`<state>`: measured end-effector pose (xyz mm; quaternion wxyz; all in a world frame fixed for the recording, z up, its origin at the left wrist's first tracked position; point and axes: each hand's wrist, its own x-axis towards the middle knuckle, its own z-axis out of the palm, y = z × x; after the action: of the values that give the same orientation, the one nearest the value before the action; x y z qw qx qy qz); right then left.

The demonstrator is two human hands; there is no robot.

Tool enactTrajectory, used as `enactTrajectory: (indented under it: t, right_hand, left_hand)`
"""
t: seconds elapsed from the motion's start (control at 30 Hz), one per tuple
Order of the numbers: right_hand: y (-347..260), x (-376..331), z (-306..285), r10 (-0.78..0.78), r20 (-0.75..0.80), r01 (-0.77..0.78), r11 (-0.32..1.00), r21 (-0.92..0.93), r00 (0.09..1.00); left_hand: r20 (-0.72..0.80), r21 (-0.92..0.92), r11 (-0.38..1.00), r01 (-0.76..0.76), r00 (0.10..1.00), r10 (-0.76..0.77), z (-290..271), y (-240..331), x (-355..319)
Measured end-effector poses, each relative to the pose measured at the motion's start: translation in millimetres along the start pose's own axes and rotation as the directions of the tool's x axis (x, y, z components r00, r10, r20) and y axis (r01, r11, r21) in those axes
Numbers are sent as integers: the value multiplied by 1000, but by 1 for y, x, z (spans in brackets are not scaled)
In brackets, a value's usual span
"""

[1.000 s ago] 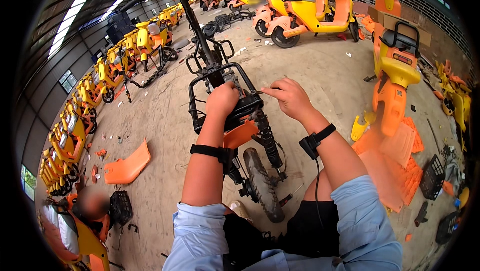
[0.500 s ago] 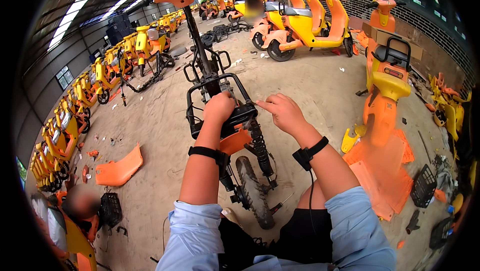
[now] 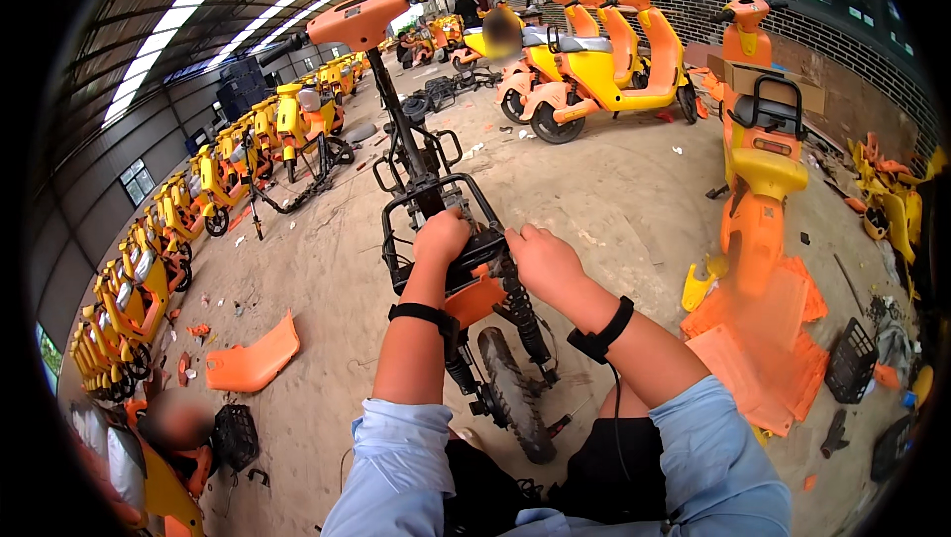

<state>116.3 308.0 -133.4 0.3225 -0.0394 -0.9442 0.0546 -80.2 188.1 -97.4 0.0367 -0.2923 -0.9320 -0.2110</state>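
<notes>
In front of me stands a stripped scooter frame with a black tubular rear rack (image 3: 463,181), an orange handlebar cover (image 3: 359,20) and a bare rear wheel (image 3: 515,393). My left hand (image 3: 442,237) is closed over the inside of the rack; its fingertips are hidden. At the rack's right rear corner, my right hand (image 3: 545,258) has its fingers bent together against the edge. What either hand pinches, if anything, does not show. Below them, an orange rear panel (image 3: 475,301) sits above the wheel, beside a black coil shock absorber (image 3: 523,317).
A loose curved orange panel (image 3: 254,355) lies on the floor at left. Flat orange panels (image 3: 748,359) and a black basket (image 3: 851,361) lie at right, near an orange-and-yellow scooter (image 3: 761,170). A screwdriver-like tool (image 3: 560,425) lies beside the rear wheel. Scooters (image 3: 619,66) stand farther back.
My right hand has moved left to the rack's corner, and its outstretched index finger is now bent in. My left hand stays at the rack. The whole view has shifted slightly.
</notes>
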Motion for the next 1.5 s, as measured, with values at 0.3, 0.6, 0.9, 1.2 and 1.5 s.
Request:
enactTrajectory:
  t: [0.3, 0.6, 0.9, 1.2, 1.5]
  right_hand:
    - [-31, 4, -1, 171, 0, -171, 985, 7, 985]
    - [-8, 14, -39, 60, -90, -30, 953, 301, 994]
    - [69, 19, 9, -62, -152, 107, 946, 305, 986]
    - [79, 28, 33, -94, -128, 132, 931, 340, 987]
    - [90, 42, 37, -160, -162, 211, 899, 382, 974]
  left_hand:
    - [-3, -22, 999, -29, 1000, 29, 4, 4, 3]
    - [-6, 29, 1000, 7, 1000, -7, 0, 1, -3]
    - [30, 42, 999, -1, 1000, -1, 2, 1, 8]
    - [9, 15, 1000, 6, 1000, -6, 2, -1, 2]
    - [79, -29, 998, 62, 995, -59, -10, 16, -11]
